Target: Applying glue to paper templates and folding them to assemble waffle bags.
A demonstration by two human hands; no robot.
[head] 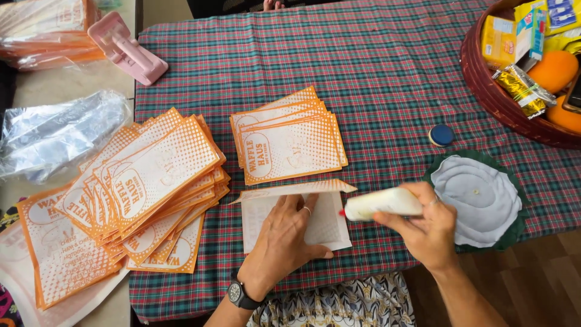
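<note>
On the near edge of the red-and-green plaid tablecloth (387, 72), the left hand (284, 233) lay flat and spread, fingers pressing down a white paper sleeve with an orange dotted flap (293, 209) folded open along its top. A black wristwatch (240, 295) sat on that wrist. Just to the right, the right hand (426, 230) was curled around a white glue stick with a red tip (381, 203), held nearly level, its tip pointing left and hovering right beside the sleeve's right edge, close to the left fingertips. Whether the tip touched the paper could not be told.

Behind the sleeve lay a small neat stack of orange-printed paper sleeves (287, 142), and to the left a larger, fanned-out pile of the same orange sleeves (142, 181). A round blue cap (442, 135) rested alone on the cloth beyond the right hand, near a white ruffled doily on a dark green mat (478, 197). A dark red woven basket (493, 91) of packets filled the far right corner, while a pink plastic stand (127, 48) and crumpled clear plastic wrapping (57, 133) sat at the left.
</note>
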